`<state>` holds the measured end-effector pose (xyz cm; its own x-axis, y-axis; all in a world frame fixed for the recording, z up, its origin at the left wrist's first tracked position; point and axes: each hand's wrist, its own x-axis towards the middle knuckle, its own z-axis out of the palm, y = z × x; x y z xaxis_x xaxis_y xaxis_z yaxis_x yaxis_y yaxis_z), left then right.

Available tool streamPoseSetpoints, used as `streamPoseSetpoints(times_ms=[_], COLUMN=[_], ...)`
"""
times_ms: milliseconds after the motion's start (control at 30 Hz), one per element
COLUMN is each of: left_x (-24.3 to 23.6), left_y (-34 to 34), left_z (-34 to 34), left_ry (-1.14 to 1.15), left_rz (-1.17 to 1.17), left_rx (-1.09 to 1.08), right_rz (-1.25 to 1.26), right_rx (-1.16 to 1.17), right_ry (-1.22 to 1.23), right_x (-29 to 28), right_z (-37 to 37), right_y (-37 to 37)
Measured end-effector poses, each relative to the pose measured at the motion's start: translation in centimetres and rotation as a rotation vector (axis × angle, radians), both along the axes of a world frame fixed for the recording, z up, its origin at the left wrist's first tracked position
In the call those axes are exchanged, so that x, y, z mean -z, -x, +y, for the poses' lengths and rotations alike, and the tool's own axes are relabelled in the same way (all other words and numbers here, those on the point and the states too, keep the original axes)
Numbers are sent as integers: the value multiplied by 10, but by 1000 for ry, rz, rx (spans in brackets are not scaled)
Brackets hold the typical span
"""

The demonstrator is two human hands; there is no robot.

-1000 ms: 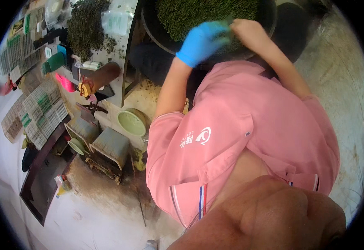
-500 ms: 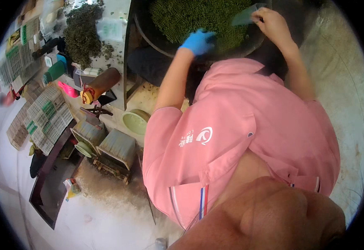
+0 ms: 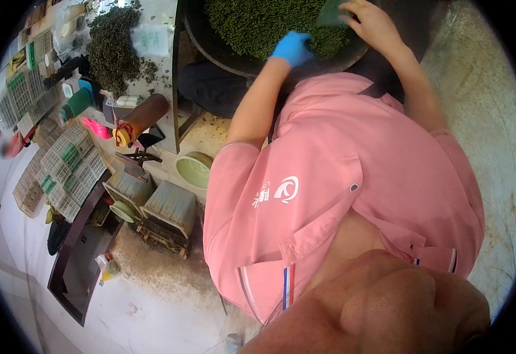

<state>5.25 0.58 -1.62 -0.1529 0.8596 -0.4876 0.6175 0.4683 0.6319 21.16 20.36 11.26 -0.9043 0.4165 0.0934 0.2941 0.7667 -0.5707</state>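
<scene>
A wide dark round pan (image 3: 213,58) at the top of the view holds a bed of small green pellets (image 3: 258,26). Over its near edge is my left hand (image 3: 293,48) in a blue glove, fingers curled in; whatever they may hold is hidden. To its right, my bare right hand (image 3: 371,23) grips a thin translucent green plastic sheet (image 3: 330,13), which hangs over the pellets at the pan's right side. The far part of the pan is cut off by the picture's edge.
On the table (image 3: 166,71) at left lie a heap of dark granules (image 3: 111,53), a clear packet (image 3: 150,40) and a brown bottle (image 3: 150,111). Below stand a pale green bowl (image 3: 192,170) and a grey bin (image 3: 169,206). White slatted baskets (image 3: 72,159) are farther left.
My left hand has drawn its fingers in and shifted slightly right. My right hand and the plastic sheet have moved a little up and left.
</scene>
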Motion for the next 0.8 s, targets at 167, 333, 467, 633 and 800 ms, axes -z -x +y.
streamPoseSetpoints(times_ms=[167, 333, 467, 633, 800], left_x=[-92, -164, -151, -148, -162], left_y=[41, 48, 53, 48, 44], left_z=[-20, -19, -20, -16, -11], left_ry=[-89, -144, -115, -216, -185], left_rz=[-437, -619, -455, 45, -513], left_rx=[-435, -650, -536, -432, -806], right_rz=[-12, 50, 105, 156, 164], right_rx=[-208, -339, -365, -366, -382], right_ry=[-98, -198, -258, -318, -324], right_x=[28, 56, 55, 62, 67], right_z=[-18, -38, -54, -62, -65], right_y=[22, 59, 71, 71, 73])
